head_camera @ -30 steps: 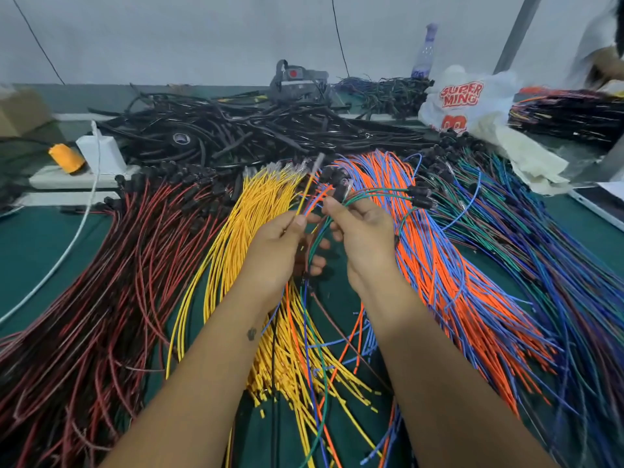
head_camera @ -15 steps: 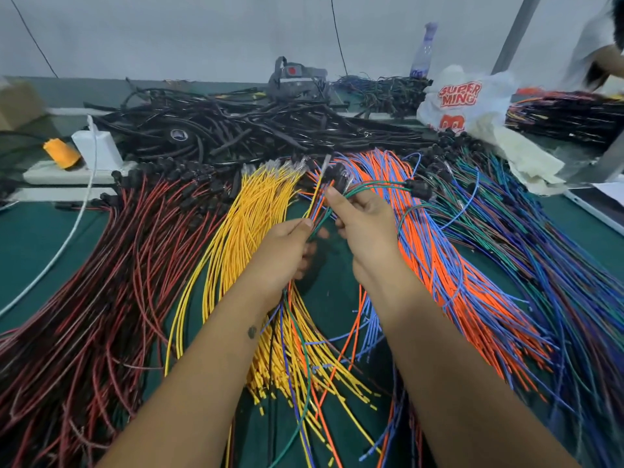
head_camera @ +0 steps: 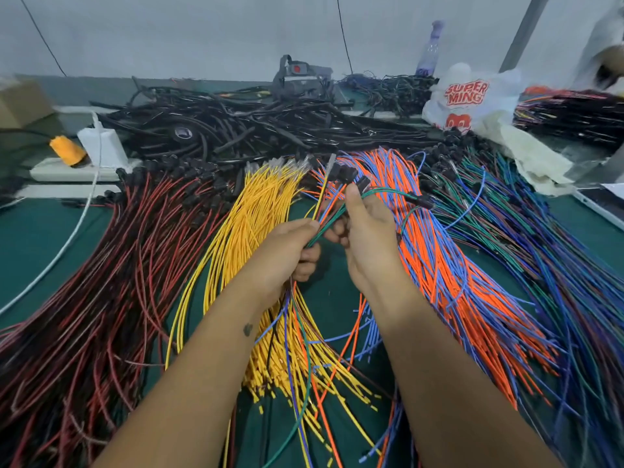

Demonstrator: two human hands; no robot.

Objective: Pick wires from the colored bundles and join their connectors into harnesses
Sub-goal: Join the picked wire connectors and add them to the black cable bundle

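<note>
1. Now my left grip pinches a mixed wire bunch above the tabletop.
2. My right grip curls around the same bunch's black connectors, between yellow bundle and orange bundle.

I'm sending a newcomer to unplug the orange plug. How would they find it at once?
Start at the green table's far left edge, where a white power strip lies beyond the red and black wire bundle. The orange plug sits on it, beside a white charger; it alone there is orange.
</note>
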